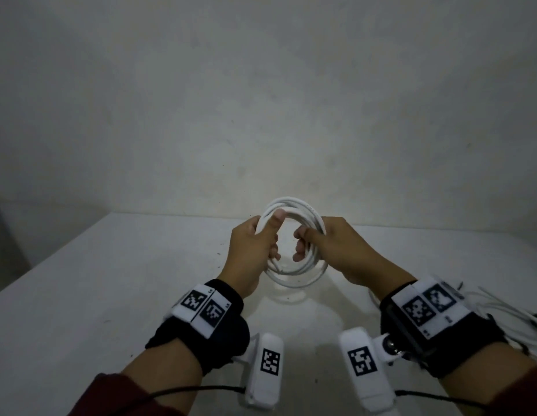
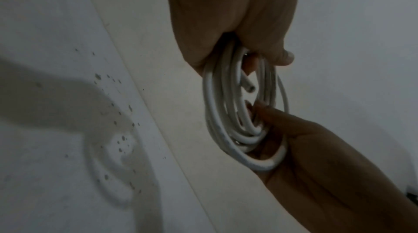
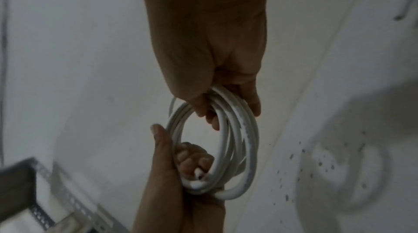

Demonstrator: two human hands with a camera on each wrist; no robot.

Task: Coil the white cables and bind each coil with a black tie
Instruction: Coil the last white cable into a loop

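Observation:
A white cable coil (image 1: 294,205) of several loops is held up above the white table (image 1: 96,280), near its far edge. My left hand (image 1: 255,244) grips the coil's left side, thumb pressed along the top loops. My right hand (image 1: 324,244) grips the right side, fingers curled through the ring. In the left wrist view the coil (image 2: 228,111) hangs from my left hand (image 2: 233,22), a cut cable end poking into the ring, with my right hand (image 2: 316,147) below. The right wrist view shows the coil (image 3: 244,138) between my right hand (image 3: 214,49) and left hand (image 3: 172,174). No black tie shows on the coil.
More loose white cables (image 1: 501,307) and some thin dark strips lie on the table at the right, behind my right wrist. A bare wall (image 1: 261,100) rises behind the table. A dark perforated metal frame (image 3: 29,192) stands beside the table in the right wrist view.

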